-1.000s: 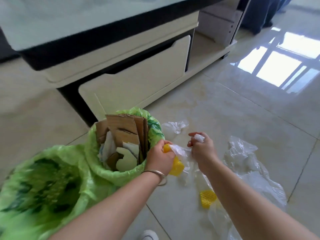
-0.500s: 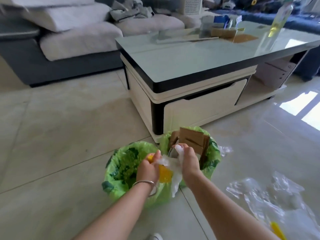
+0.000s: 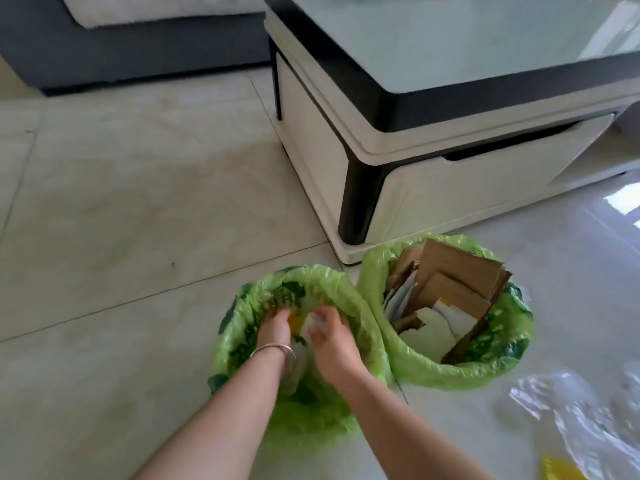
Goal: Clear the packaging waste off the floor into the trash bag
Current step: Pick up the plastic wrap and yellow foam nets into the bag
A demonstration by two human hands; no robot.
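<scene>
Left hand (image 3: 275,329) and right hand (image 3: 329,337) both pinching crumpled plastic wrap (image 3: 309,324) inside the left trash bag (image 3: 349,289). Looks feather-light, soft, slippery; best bunched into a wad and gripped whole.

The left hand (image 3: 275,329) hides its fingertips in the trash bag (image 3: 239,306); bottom-right plastic sheet (image 3: 568,414) is blurred, cut off.

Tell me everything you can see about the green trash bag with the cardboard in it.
The cardboard-filled bag is thin, glossy, translucent green plastic with darker green patches, standing open on the tiled floor at the coffee table's corner. Brown cardboard pieces and pale scraps stick up from it. Its left side presses against the other green bag. Neither hand touches it.
</scene>
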